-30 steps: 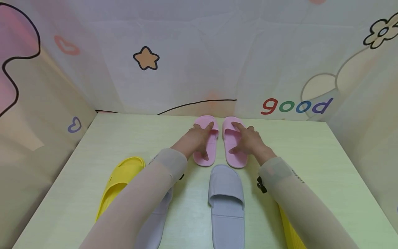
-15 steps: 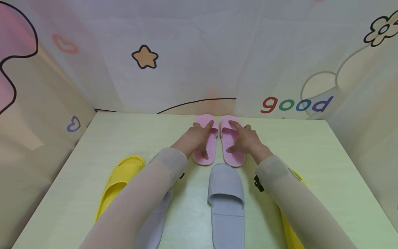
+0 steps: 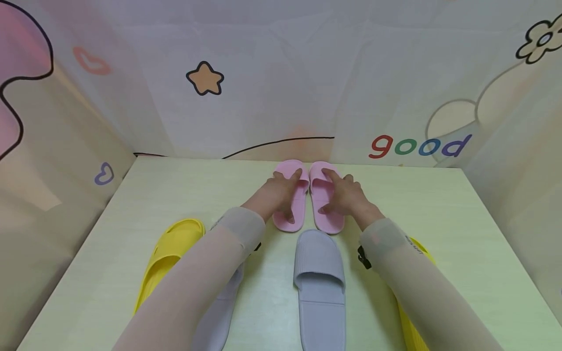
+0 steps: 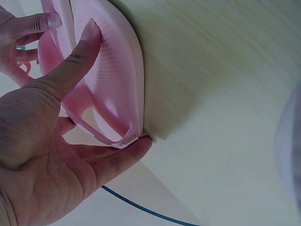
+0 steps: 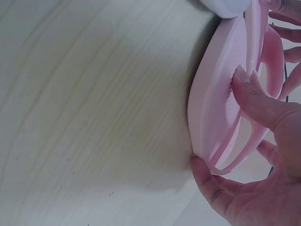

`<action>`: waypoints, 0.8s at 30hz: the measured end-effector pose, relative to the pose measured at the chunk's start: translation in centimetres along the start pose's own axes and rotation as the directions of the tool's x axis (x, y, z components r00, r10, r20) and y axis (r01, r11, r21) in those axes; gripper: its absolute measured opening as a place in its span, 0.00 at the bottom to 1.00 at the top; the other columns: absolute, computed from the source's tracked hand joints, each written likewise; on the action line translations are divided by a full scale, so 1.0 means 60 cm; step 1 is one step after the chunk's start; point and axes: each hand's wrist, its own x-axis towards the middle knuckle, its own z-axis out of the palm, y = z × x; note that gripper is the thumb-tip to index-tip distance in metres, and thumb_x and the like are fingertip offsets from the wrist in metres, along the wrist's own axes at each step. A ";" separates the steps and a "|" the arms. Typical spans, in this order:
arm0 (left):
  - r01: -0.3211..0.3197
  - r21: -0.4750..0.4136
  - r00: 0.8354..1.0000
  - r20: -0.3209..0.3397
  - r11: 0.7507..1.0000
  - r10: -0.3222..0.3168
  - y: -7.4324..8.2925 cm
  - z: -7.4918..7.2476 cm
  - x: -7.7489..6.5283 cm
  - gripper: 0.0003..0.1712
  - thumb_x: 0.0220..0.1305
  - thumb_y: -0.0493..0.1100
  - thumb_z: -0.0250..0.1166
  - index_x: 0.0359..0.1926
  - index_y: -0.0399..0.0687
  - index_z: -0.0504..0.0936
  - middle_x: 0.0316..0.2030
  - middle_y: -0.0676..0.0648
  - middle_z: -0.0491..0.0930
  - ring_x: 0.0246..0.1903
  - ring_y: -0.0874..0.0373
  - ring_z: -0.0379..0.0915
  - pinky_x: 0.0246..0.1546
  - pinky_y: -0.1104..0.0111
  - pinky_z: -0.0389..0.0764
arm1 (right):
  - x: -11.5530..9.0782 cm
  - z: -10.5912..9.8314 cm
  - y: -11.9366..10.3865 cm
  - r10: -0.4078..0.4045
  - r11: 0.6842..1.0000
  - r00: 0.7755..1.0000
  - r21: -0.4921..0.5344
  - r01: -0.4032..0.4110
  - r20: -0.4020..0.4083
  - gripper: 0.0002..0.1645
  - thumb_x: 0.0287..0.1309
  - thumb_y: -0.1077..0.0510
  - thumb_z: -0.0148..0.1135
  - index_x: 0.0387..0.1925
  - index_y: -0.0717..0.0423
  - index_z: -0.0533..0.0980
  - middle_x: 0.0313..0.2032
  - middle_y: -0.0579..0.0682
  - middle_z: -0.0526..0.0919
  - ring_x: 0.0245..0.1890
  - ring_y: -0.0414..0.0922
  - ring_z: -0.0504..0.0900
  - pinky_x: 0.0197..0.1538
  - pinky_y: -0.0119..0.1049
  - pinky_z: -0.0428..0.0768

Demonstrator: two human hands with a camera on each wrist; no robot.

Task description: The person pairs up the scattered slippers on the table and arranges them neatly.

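Observation:
Two pink slippers lie side by side at the far edge of the table, toes toward the wall, with a thin gap between them. My left hand (image 3: 277, 195) grips the left pink slipper (image 3: 300, 210). In the left wrist view its thumb presses on the insole and its fingers lie at the outer side. The right pink slipper (image 3: 335, 223) is held the same way by my right hand (image 3: 349, 196), thumb on the insole and fingers along the outer edge in the right wrist view. Both slippers appear to rest on the table.
Closer to me lies a grey slipper (image 3: 322, 312); another grey slipper (image 3: 219, 312) is partly under my left sleeve. A yellow slipper (image 3: 177, 239) lies at left, and a second yellow slipper (image 3: 412, 329) is mostly behind my right sleeve. A printed cloth wall (image 3: 281, 87) stands behind the table.
My right hand has slid the right pink slipper a little to the left, so the gap between the pair is narrower. My left hand and its slipper have hardly moved.

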 end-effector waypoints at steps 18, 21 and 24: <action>-0.014 -0.020 1.000 0.001 1.000 0.014 0.002 -0.003 -0.004 0.81 0.43 0.46 0.87 0.84 0.62 0.37 0.76 0.23 0.49 0.65 0.37 0.69 0.67 0.50 0.76 | -0.003 -0.003 0.003 -0.004 1.000 1.000 -0.009 0.004 0.008 0.68 0.51 0.49 0.81 0.83 0.38 0.47 0.65 0.74 0.62 0.63 0.71 0.67 0.61 0.64 0.77; -0.008 -0.028 1.000 0.010 1.000 0.008 0.001 -0.004 -0.003 0.81 0.43 0.45 0.87 0.84 0.63 0.37 0.78 0.23 0.46 0.66 0.37 0.69 0.68 0.50 0.76 | -0.004 -0.003 0.002 -0.006 1.000 1.000 -0.010 0.006 0.014 0.68 0.51 0.49 0.81 0.83 0.38 0.46 0.66 0.74 0.62 0.63 0.70 0.67 0.60 0.64 0.78; 0.011 -0.038 1.000 0.029 0.999 -0.010 -0.001 -0.005 -0.002 0.81 0.44 0.45 0.87 0.84 0.65 0.35 0.79 0.23 0.41 0.65 0.39 0.69 0.68 0.51 0.76 | -0.005 -0.003 0.000 -0.013 1.000 1.000 -0.012 0.014 0.020 0.69 0.52 0.49 0.80 0.84 0.37 0.45 0.66 0.75 0.62 0.63 0.70 0.68 0.60 0.64 0.78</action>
